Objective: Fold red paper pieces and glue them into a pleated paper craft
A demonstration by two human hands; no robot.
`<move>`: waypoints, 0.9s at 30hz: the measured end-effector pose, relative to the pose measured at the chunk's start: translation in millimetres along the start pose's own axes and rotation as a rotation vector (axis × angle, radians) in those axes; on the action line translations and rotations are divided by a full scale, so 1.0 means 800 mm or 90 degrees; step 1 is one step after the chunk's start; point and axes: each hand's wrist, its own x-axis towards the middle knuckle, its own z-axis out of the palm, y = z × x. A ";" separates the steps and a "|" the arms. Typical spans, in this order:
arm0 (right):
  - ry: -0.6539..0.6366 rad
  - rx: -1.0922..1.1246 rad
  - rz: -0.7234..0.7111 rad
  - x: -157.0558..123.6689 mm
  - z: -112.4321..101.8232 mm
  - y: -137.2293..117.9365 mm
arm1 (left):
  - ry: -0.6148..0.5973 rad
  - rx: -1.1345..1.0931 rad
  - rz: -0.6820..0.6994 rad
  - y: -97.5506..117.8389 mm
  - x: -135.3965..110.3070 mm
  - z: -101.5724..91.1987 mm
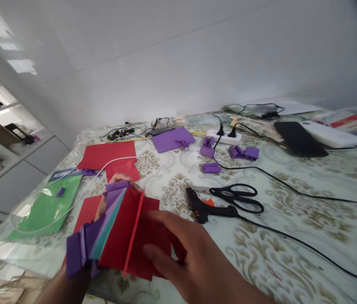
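A folded paper craft (111, 228) of red, teal and purple panels, with purple paper rolls along its left side, is held up over the table. My left hand (121, 179) is closed around it from behind; its fingertips show at the top edge, and most of the hand is hidden. From the right, my right hand (194, 253) grips the red panel (151, 249) between thumb and fingers. A thin red strip (134, 232) stands out along the panel's edge. Just beyond my right hand lie a black glue gun (208, 209) and black-handled scissors (232, 195).
Several purple paper rolls (211, 168) lie near a white power strip (224, 137). A purple sheet (173, 139), red sheets (108, 154) and a green sheet (51, 202) are spread about. A black phone (300, 138) lies at right. Cords cross the patterned tablecloth (279, 236).
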 end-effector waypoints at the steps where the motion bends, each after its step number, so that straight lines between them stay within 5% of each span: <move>1: -0.010 0.030 0.048 0.003 0.000 0.005 | 0.000 -0.013 0.006 -0.004 -0.001 -0.001; 5: 0.035 0.002 0.144 0.012 -0.014 0.030 | -0.041 -0.026 0.053 -0.004 -0.002 -0.005; 9: 0.054 -0.015 0.112 0.014 -0.038 0.041 | -0.082 0.193 0.096 0.024 0.010 -0.005; 14: 0.107 0.070 0.231 0.003 -0.049 0.048 | -0.073 0.392 0.107 0.048 0.023 0.004; 22: -0.028 0.262 0.281 0.001 -0.042 0.044 | -0.066 0.513 0.068 0.045 0.030 0.027; 27: -0.057 0.308 0.277 0.001 -0.038 0.049 | -0.127 0.445 0.062 0.031 0.031 0.022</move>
